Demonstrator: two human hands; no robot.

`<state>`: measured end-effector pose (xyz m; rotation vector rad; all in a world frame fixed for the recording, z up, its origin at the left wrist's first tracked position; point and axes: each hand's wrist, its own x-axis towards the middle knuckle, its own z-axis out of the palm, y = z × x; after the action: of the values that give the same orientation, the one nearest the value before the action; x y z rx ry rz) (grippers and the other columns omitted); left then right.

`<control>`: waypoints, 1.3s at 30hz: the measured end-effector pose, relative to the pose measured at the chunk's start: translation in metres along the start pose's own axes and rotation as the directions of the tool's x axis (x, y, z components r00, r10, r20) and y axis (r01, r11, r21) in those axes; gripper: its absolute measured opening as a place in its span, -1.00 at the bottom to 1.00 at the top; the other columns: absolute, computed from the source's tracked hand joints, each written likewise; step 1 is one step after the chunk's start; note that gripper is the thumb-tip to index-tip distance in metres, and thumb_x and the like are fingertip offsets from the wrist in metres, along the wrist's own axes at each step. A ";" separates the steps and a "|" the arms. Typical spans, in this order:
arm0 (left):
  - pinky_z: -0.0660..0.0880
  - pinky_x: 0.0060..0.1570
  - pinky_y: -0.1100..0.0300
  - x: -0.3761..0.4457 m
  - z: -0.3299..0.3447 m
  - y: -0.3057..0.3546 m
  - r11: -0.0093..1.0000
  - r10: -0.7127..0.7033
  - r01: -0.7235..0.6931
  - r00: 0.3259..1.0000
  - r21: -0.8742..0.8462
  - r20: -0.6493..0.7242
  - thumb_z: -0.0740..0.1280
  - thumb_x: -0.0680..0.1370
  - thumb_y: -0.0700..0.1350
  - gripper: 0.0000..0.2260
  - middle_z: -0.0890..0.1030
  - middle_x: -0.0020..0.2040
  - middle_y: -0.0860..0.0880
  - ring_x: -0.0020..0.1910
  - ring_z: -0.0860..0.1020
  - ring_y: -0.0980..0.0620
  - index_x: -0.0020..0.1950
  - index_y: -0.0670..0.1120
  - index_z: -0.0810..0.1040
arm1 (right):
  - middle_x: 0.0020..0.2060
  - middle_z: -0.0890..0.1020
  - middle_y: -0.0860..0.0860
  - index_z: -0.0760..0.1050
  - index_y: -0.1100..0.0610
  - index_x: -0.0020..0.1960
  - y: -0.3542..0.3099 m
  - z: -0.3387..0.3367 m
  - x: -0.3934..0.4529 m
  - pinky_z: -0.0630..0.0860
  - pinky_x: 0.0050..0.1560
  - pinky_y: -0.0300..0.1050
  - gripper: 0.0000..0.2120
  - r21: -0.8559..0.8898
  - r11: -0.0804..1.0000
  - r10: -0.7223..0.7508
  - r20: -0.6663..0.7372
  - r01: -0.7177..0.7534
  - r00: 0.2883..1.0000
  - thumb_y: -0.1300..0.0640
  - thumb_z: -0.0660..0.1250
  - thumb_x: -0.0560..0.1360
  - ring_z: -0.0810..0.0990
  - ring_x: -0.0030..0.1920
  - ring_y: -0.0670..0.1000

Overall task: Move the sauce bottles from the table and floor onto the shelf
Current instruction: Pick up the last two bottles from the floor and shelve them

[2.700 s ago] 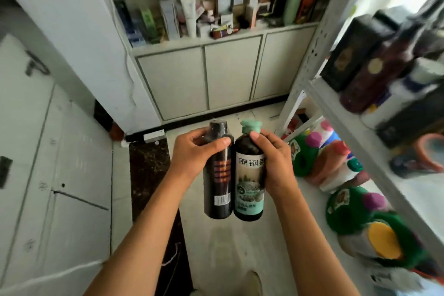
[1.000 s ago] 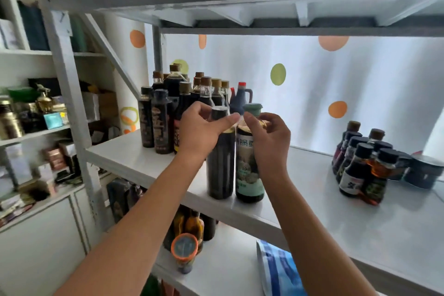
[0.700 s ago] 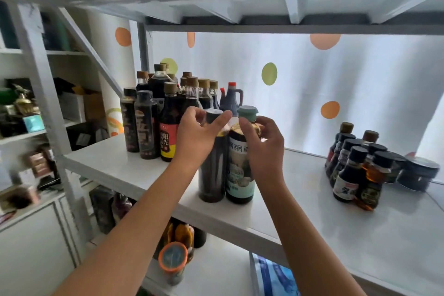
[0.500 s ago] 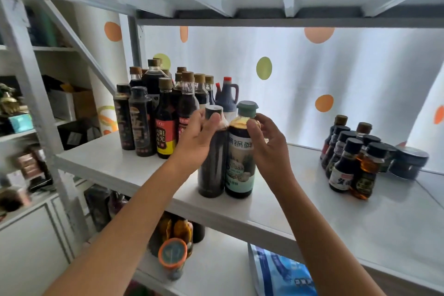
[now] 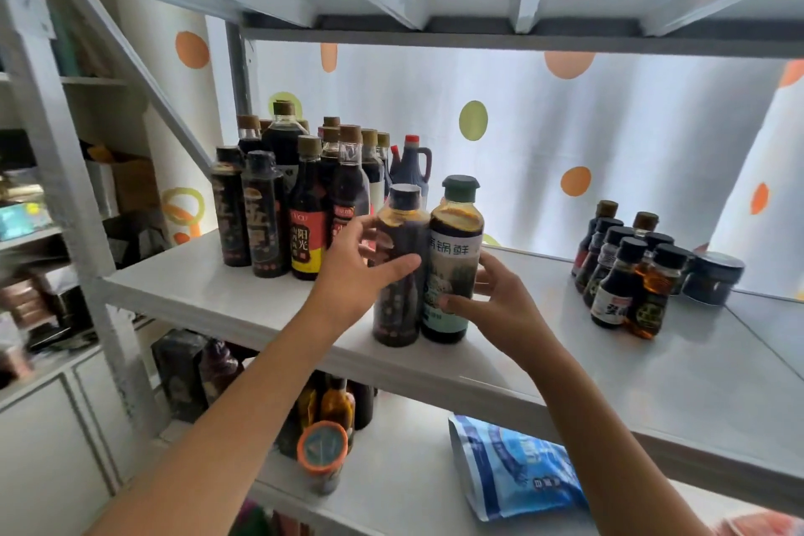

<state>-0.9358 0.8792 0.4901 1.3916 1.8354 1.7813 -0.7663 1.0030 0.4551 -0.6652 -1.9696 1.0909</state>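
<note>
Left hand (image 5: 356,274) wraps the dark bottle (image 5: 398,274), right hand (image 5: 496,305) grips the green-capped bottle (image 5: 452,270); both bottles stand upright, touching, near the shelf (image 5: 652,387) front edge.

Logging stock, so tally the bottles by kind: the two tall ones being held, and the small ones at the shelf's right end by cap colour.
Tall, held: 2 (dark-capped bottle, green-capped bottle)
Small black-capped bottles: 5
Small brown-capped bottles: 2
Total: 9
</note>
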 end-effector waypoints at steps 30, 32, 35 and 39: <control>0.42 -0.16 0.46 -0.018 -0.005 -0.065 0.989 -0.039 0.062 0.984 0.131 -0.176 0.57 0.34 0.00 -0.40 0.51 0.14 0.19 0.09 0.50 0.22 0.34 0.08 0.45 | -0.12 0.69 -0.03 0.59 0.05 0.14 0.018 0.060 0.076 0.56 -0.24 -0.20 -0.57 -0.223 0.970 0.087 -0.041 -0.094 0.995 0.06 0.61 0.31 0.65 -0.15 -0.05; 0.47 -0.09 0.41 -0.018 -0.004 -0.068 0.988 -0.044 0.071 0.981 0.138 -0.189 0.57 0.35 0.01 -0.38 0.50 0.16 0.19 0.09 0.49 0.22 0.36 0.08 0.44 | -0.19 0.69 -0.01 0.61 0.07 0.07 0.025 0.069 0.097 0.61 -0.22 -0.08 -0.63 -0.216 0.971 0.088 -0.060 -0.099 0.994 0.05 0.60 0.31 0.65 -0.20 -0.02; 0.55 0.07 0.24 -0.017 -0.003 -0.072 0.990 -0.069 0.093 0.974 0.105 -0.215 0.57 0.34 0.02 -0.36 0.51 0.18 0.18 0.10 0.49 0.25 0.37 0.09 0.43 | -0.24 0.69 0.03 0.61 0.11 0.03 0.034 0.078 0.129 0.65 -0.12 0.01 -0.68 -0.198 0.968 0.141 -0.091 -0.156 0.986 0.09 0.56 0.32 0.65 -0.22 0.04; 0.53 0.06 0.25 -0.014 -0.002 -0.072 0.988 -0.118 0.138 0.966 0.069 -0.230 0.57 0.35 -0.03 -0.41 0.54 0.17 0.15 0.10 0.50 0.20 0.32 0.08 0.45 | -0.16 0.72 0.08 0.61 0.10 0.02 0.045 0.080 0.155 0.66 -0.03 0.06 -0.55 -0.163 0.962 0.203 -0.117 -0.220 0.972 -0.03 0.54 0.17 0.70 -0.10 0.13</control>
<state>-0.9629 0.8810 0.4222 1.1058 2.0849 1.8810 -0.9164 1.1021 0.4475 -1.0258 -1.9561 0.9943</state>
